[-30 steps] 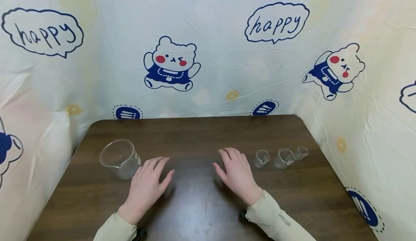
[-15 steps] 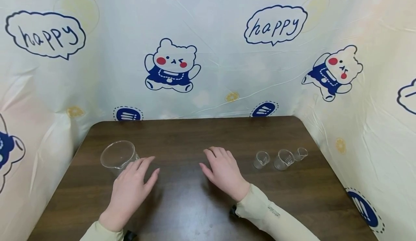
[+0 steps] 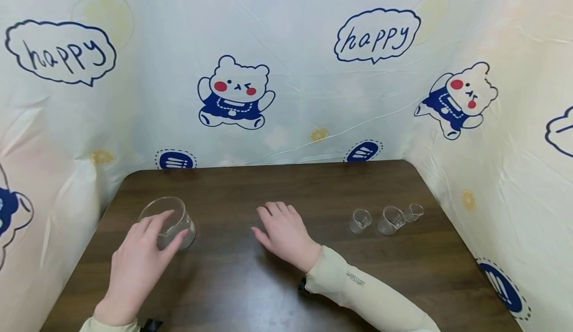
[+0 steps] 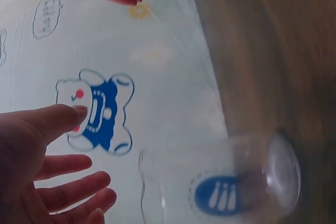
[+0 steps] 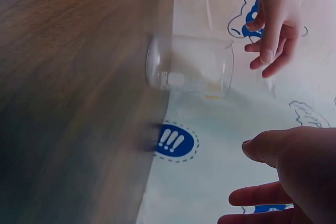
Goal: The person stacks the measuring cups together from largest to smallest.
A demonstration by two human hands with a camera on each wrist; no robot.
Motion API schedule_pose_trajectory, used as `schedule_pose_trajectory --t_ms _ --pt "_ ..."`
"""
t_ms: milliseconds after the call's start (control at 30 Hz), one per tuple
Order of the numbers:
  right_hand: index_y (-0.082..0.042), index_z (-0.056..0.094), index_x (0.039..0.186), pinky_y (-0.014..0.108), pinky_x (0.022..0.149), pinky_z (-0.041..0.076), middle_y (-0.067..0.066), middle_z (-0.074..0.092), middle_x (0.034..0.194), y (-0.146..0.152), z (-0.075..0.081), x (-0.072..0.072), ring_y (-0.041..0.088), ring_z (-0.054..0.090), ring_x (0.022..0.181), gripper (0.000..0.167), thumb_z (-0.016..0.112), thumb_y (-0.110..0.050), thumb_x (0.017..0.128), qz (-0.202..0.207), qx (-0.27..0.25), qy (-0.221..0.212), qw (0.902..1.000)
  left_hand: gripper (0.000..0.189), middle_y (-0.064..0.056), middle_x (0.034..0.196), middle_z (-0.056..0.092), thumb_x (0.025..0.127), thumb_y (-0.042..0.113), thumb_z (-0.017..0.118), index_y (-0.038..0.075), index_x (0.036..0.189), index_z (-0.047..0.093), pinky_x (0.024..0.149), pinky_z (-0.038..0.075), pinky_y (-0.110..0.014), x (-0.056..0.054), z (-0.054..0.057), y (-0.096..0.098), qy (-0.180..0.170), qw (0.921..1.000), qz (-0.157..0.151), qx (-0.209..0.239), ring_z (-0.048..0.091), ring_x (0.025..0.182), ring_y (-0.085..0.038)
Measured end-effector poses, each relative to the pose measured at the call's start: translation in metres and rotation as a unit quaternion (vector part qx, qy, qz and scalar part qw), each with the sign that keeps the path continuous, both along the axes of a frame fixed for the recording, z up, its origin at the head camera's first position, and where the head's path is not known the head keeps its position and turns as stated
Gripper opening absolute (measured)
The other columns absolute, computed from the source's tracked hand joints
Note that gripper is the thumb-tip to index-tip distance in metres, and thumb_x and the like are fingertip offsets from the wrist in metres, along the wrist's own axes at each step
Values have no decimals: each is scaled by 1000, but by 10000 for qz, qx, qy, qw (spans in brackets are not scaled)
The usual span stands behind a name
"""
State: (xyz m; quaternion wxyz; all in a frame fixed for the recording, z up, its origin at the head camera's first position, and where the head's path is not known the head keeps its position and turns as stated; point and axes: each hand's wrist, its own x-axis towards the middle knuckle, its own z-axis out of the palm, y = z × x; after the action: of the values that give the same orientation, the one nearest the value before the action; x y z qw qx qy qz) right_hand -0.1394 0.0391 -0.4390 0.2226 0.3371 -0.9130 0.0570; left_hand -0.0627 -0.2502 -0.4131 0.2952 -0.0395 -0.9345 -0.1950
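A large clear glass beaker [image 3: 185, 222] stands upright at the left of the table; in the head view my left hand [image 3: 136, 260] overlaps its near side. The left wrist view shows a gap between the spread fingers of that hand [image 4: 58, 166] and the beaker [image 4: 220, 182]. My right hand [image 3: 286, 232] hovers over the middle of the table with loosely bent fingers, holding nothing. Seen from the right wrist, the beaker [image 5: 191, 66] lies beyond the right hand [image 5: 294, 166], and the left hand [image 5: 281, 19] is above its rim.
Three small glass beakers stand at the right: one [image 3: 360, 221] apart, a wider one [image 3: 391, 221] and the smallest one [image 3: 415, 212] close together. The brown wooden table [image 3: 268, 187] ends at a printed cloth backdrop [image 3: 304, 73] at the back and sides.
My left hand has moved left, from the beaker's right side to over its near side. My right hand has moved left, away from the small beakers. The beakers have not moved.
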Motion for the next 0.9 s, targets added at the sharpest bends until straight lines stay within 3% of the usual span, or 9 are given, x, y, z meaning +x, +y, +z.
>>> schedule_pose_trajectory --t_ms 233,467,600,700,900 --pt "-15 69 121 34 82 54 0 71 114 -25 7 -4 20 67 103 36 66 -45 101 93 180 -99 9997 78 -30 131 57 78 28 91 5 143 55 65 44 -72 1 2 -32 -655 9969 412 112 52 110 -52" --pt "-17 69 117 29 75 52 -2 71 110 -51 13 -5 17 68 97 37 64 -50 101 182 395 114 9990 105 -42 139 44 84 43 86 -13 153 31 87 38 -75 -3 -10 -63 -1674 9847 475 104 43 118 -62" --pt "-18 69 114 27 73 51 -3 71 108 -64 12 -10 16 67 94 38 62 -53 101 211 479 246 9983 110 -47 141 40 87 49 82 -18 153 25 92 35 -78 -13 -22 -79 -2121 9764 359 193 40 122 -66" --pt "-18 69 113 26 72 52 -4 71 106 -73 11 -16 15 67 91 39 61 -55 102 238 496 228 9982 111 -50 143 37 88 48 82 -20 153 23 95 34 -79 -25 -34 -92 -2255 9733 80 416 38 126 -67" --pt "-20 69 119 23 66 52 -6 70 104 -93 4 -26 11 66 84 46 57 -60 102 270 672 -323 9968 108 -48 146 37 87 38 85 -17 155 22 96 34 -78 -36 -53 -108 -2448 9645 -500 850 37 130 -67"
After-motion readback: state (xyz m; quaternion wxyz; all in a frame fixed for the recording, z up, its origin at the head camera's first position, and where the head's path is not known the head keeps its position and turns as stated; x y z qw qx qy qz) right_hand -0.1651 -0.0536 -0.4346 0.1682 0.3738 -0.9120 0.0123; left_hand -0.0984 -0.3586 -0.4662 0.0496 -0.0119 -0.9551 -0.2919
